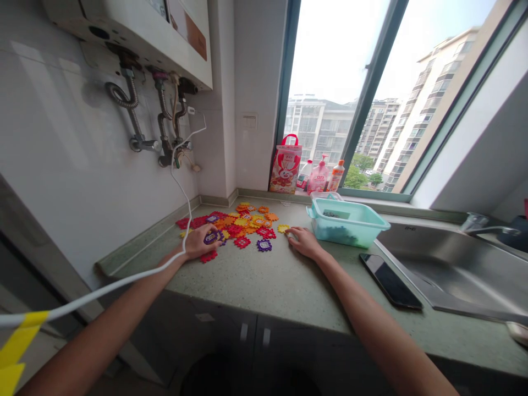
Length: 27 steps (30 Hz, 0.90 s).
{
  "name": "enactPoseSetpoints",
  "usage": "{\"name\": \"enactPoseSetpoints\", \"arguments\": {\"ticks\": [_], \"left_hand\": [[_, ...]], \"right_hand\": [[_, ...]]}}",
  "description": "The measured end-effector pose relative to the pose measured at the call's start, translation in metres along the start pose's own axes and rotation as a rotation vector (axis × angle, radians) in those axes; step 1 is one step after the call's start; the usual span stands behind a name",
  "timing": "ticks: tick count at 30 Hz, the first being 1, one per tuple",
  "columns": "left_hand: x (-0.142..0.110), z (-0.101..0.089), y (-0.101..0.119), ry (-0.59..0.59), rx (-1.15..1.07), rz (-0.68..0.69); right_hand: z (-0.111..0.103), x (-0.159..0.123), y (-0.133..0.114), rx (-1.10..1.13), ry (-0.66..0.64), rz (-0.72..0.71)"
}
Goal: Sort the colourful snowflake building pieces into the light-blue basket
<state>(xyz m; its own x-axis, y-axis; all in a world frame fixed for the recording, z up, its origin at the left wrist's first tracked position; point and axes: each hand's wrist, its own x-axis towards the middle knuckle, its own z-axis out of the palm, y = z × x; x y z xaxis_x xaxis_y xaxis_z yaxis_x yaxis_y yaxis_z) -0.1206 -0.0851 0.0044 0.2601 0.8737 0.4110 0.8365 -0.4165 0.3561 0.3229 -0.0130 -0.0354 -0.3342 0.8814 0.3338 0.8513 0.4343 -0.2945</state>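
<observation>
A pile of flat plastic puzzle pieces (pixel 243 220) in red, orange, yellow and purple lies on the speckled countertop (pixel 264 280) near the back wall. My left hand (pixel 201 242) rests at the pile's near edge with its fingers closed on a purple piece (pixel 212 237). My right hand (pixel 303 241) lies on the counter to the right of the pile, fingers curled, with its fingertips next to a yellow piece (pixel 283 227). I cannot make out whether anything is in it. A loose purple piece (pixel 264 245) sits between both hands.
A teal plastic tub (pixel 346 221) stands just right of my right hand. A black phone (pixel 390 279) lies beside the steel sink (pixel 454 269). Bottles and a red bag (pixel 285 165) stand on the window sill. A white cable (pixel 181 198) hangs from the water heater (pixel 136 27) across my left arm.
</observation>
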Motion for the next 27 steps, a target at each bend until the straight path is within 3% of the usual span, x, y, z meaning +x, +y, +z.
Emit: {"name": "enactPoseSetpoints", "arguments": {"ticks": [5,11,17,21,27], "left_hand": [[0.007,0.009,0.007,-0.022,0.004,-0.022],[0.011,0.013,-0.005,0.003,-0.033,-0.1],[0.011,0.013,-0.005,-0.008,-0.054,-0.087],[0.009,0.007,0.001,0.086,-0.039,-0.026],[0.008,0.004,0.004,0.209,-0.092,-0.07]], "right_hand": [[0.001,0.001,-0.002,-0.009,0.002,0.016],[0.002,0.001,-0.001,-0.012,-0.007,0.015],[0.003,0.001,-0.001,-0.005,0.012,0.017],[0.002,0.001,0.0,-0.005,0.002,0.013],[-0.002,-0.001,-0.002,0.004,-0.01,-0.006]]}}
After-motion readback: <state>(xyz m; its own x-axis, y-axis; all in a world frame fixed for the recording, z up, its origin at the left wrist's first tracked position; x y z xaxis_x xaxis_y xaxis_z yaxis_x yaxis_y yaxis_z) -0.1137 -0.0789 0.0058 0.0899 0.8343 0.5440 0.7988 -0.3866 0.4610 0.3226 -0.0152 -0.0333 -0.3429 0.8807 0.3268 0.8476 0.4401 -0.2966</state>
